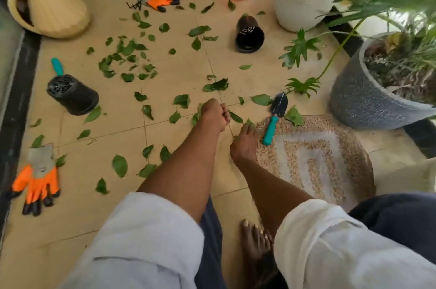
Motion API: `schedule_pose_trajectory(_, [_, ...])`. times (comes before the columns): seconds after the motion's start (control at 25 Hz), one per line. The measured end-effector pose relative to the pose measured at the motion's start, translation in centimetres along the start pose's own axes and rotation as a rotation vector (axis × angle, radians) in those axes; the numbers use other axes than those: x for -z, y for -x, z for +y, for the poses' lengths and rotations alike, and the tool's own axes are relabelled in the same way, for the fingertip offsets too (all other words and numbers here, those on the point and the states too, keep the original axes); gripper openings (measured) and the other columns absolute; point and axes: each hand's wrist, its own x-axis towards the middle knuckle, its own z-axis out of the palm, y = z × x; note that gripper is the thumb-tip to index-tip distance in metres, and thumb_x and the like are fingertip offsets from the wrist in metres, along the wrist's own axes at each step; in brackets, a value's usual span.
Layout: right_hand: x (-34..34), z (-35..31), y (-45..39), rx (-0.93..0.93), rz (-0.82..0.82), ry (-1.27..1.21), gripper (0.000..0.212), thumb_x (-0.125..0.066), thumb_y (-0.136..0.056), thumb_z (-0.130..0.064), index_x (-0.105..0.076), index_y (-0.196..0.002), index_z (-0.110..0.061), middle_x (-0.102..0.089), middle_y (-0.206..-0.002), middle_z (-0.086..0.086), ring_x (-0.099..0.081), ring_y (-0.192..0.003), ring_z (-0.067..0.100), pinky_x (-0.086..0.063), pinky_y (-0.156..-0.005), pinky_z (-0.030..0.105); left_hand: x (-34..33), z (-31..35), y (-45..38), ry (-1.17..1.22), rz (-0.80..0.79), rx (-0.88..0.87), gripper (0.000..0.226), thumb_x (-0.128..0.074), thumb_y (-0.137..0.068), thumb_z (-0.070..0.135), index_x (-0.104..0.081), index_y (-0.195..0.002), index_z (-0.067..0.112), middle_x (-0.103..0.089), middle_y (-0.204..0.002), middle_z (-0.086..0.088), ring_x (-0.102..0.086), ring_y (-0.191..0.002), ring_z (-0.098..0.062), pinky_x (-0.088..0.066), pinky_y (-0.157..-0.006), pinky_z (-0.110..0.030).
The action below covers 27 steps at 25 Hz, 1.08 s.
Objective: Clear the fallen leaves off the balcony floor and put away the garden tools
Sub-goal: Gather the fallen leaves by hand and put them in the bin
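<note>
Head view — we note left hand (pixel 213 112) curled round gathered leaves (pixel 197 114), right hand (pixel 244 141) pinching a leaf (pixel 250 122) beside the trowel (pixel 274 116).

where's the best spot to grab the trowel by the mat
Take the trowel by its teal handle, coming from above on the near side. It lies flat, its dark blade pointing away toward the grey pot, the handle end resting on the mat edge closest to the right hand. The handle is bare and rounded, while leaves crowd the blade.
</note>
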Motion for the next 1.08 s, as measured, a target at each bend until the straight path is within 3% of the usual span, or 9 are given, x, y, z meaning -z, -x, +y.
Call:
schedule_pose_trajectory(0.08, [-0.5,0.8,-2.3,0.001,-0.089,0.131,0.071,-0.041,-0.096,-0.004,0.0,-0.154,-0.003,0.005,-0.162,0.018,0.004,-0.149,0.036,-0.005,-0.121,0.047,-2.2,0.9,-1.5,0.011,-0.019,-0.036,0.033,-0.025,-0.093,-0.002,-0.048,-0.073,0.009,-0.04,-0.058,-0.004,-0.033,-0.047,-0.016,-0.031,-0.046,-0.023])
schedule_pose_trajectory(0.12, [-0.8,1.3,-3.2,-0.004,-0.137,0.166,0.068,-0.038,-0.097,-0.007,-0.001,-0.155,-0.003,0.005,-0.162,0.018,0.006,-0.149,0.036,-0.005,-0.121,0.048,-2.8,0.6,-2.0,-0.014,-0.038,-0.062,0.033,-0.024,-0.092,-0.003,-0.048,-0.072,0.009,-0.04,-0.058,-0.005,-0.033,-0.046,-0.017,-0.031,-0.045,-0.023])
schedule_pose_trajectory(0.28, [-1.0,2.6,-3.0,0.094,-0.071,0.254,0.036,-0.036,-0.102,-0.013,-0.054,-0.13,-0.002,-0.044,-0.141,0.019,-0.033,-0.137,0.033,-0.035,-0.113,0.048,-2.4,-2.8,-3.5,0.01,-0.117,0.024,0.036,-0.019,-0.086,-0.01,-0.046,-0.071,0.008,-0.038,-0.061,-0.005,-0.031,-0.049,-0.018,-0.03,-0.047,-0.026])
schedule_pose_trajectory(0.4, [-0.5,3.8,-1.1,0.205,-0.042,0.169,0.032,-0.037,-0.104,-0.019,-0.06,-0.116,-0.002,-0.051,-0.127,0.016,-0.046,-0.125,0.029,-0.042,-0.108,0.044,-1.4,-1.8,-3.7,0.056,-0.156,-0.01,0.035,-0.021,-0.084,-0.013,-0.048,-0.071,0.005,-0.041,-0.063,-0.008,-0.034,-0.052,-0.019,-0.032,-0.051,-0.028])
schedule_pose_trajectory(0.56, [0.8,4.2,-2.0,-0.144,0.008,-0.369,0.015,-0.054,-0.095,-0.013,-0.065,-0.105,-0.011,-0.063,-0.112,0.008,-0.059,-0.107,0.021,-0.049,-0.1,0.038,0.2,-1.1,-5.4,-0.033,-0.122,0.041,0.024,-0.033,-0.087,-0.002,-0.056,-0.085,0.004,-0.043,-0.066,-0.006,-0.035,-0.053,-0.015,-0.032,-0.052,-0.025])
schedule_pose_trajectory(0.64, [2.3,3.7,-3.1,-0.313,0.101,-0.823,0.007,-0.065,-0.084,0.0,-0.065,-0.088,-0.006,-0.066,-0.093,0.009,-0.063,-0.086,0.025,-0.056,-0.081,0.036,0.3,-1.9,-5.7,-0.146,-0.141,0.091,0.018,-0.046,-0.089,0.02,-0.057,-0.093,0.006,-0.044,-0.071,-0.004,-0.032,-0.054,-0.013,-0.029,-0.051,-0.024])
schedule_pose_trajectory(0.76, [5.1,1.8,-3.3,-0.261,0.112,-1.204,0.011,-0.068,-0.078,0.012,-0.064,-0.081,0.002,-0.063,-0.073,0.012,-0.058,-0.06,0.017,-0.05,-0.053,0.024,-1.7,-3.0,-5.9,-0.325,-0.27,0.155,0.047,-0.051,-0.089,0.053,-0.057,-0.1,0.008,-0.05,-0.085,-0.007,-0.039,-0.062,-0.016,-0.04,-0.055,-0.024])
schedule_pose_trajectory(0.92, [6.0,0.6,-4.0,-0.25,0.196,-1.012,0.021,-0.067,-0.071,0.012,-0.062,-0.061,-0.006,-0.061,-0.063,0.006,-0.057,-0.064,0.018,-0.049,-0.062,0.028,-5.1,-4.4,-4.4,-0.257,-0.461,0.162,0.033,-0.037,-0.101,0.032,-0.061,-0.105,0.009,-0.063,-0.095,-0.011,-0.059,-0.078,-0.025,-0.054,-0.064,-0.034])
schedule_pose_trajectory(1.08, [7.2,2.7,-5.5,-0.348,0.198,-0.393,0.02,-0.069,-0.074,-0.017,-0.06,-0.059,-0.008,-0.058,-0.062,0.007,-0.062,-0.075,0.028,-0.04,-0.054,0.031,-6.8,-6.0,-4.2,-0.358,-0.467,0.175,0.025,-0.036,-0.097,0.004,-0.058,-0.087,0.002,-0.061,-0.083,-0.014,-0.059,-0.072,-0.025,-0.053,-0.057,-0.035])
